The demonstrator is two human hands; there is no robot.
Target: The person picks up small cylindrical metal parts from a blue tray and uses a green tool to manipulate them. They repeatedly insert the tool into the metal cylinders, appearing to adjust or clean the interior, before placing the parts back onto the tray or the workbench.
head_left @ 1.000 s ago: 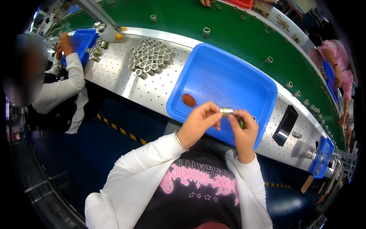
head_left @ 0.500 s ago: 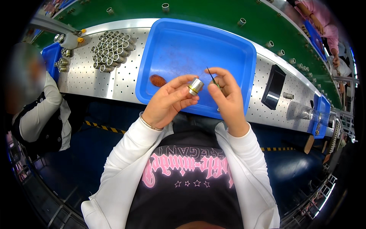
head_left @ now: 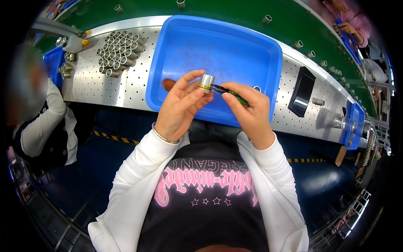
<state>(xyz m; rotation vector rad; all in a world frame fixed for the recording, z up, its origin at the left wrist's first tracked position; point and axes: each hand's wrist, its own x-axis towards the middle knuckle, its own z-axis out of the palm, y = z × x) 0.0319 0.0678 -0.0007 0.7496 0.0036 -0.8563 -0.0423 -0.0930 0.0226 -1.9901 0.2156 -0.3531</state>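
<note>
My left hand [head_left: 180, 103] pinches a short silver metal sleeve [head_left: 207, 80] with a yellow band near its lower end. It is held nearly upright above the blue tray [head_left: 218, 31]. My right hand [head_left: 252, 111] is closed on slim, dark-pointed tweezers [head_left: 239, 98] with green on the handle. Their tips are at the side of the sleeve by the yellow band; I cannot tell whether they touch. A small pale ring [head_left: 257, 89] shows beside my right knuckles. Partly behind my left hand, a reddish-brown oval clump [head_left: 168, 84] lies in the tray.
Many metal sleeves [head_left: 119, 52] stand grouped on the perforated metal bench [head_left: 86, 88]. Right of the tray are a black rectangular holder [head_left: 302, 91] and a lone sleeve [head_left: 318, 101]. Beyond runs a green conveyor [head_left: 226, 10] with scattered sleeves. Another person [head_left: 42, 122] sits at the left.
The sleeve has turned more upright and moved slightly left and up. My right hand has swung the tweezers from pointing upward to pointing left at the sleeve.
</note>
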